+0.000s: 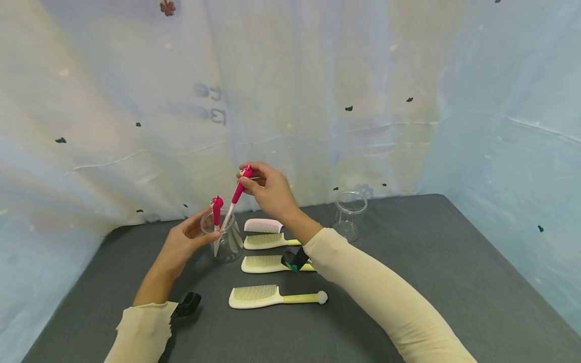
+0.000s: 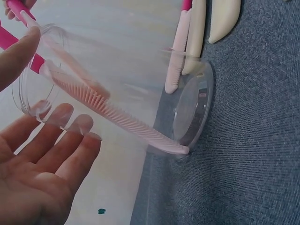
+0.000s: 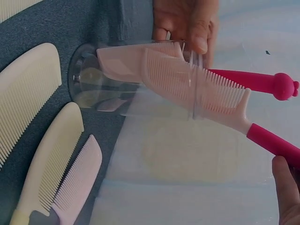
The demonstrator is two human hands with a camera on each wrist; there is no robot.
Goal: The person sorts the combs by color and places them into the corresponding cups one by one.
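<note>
My left hand (image 1: 199, 233) holds a clear plastic cup (image 1: 229, 243) on the grey table, thumb at the rim and fingers (image 2: 70, 123) against its wall. A pink-handled comb (image 1: 217, 207) stands inside the cup (image 2: 140, 89), teeth end down (image 2: 108, 112). My right hand (image 1: 248, 182) pinches the pink handle of a second such comb (image 1: 237, 195), whose teeth end (image 3: 187, 79) slants down into the cup (image 3: 93, 79) beside the first. In the right wrist view my thumb (image 3: 286, 187) lies by that handle (image 3: 276, 145).
Right of the cup lie a pale pink comb (image 1: 263, 225) and three cream combs (image 1: 268, 241), (image 1: 265, 263), (image 1: 268, 296) in a row toward me. A second clear cup (image 1: 349, 214) stands at the back right. Pale cloth walls (image 1: 408, 101) close in the grey table (image 1: 454, 282).
</note>
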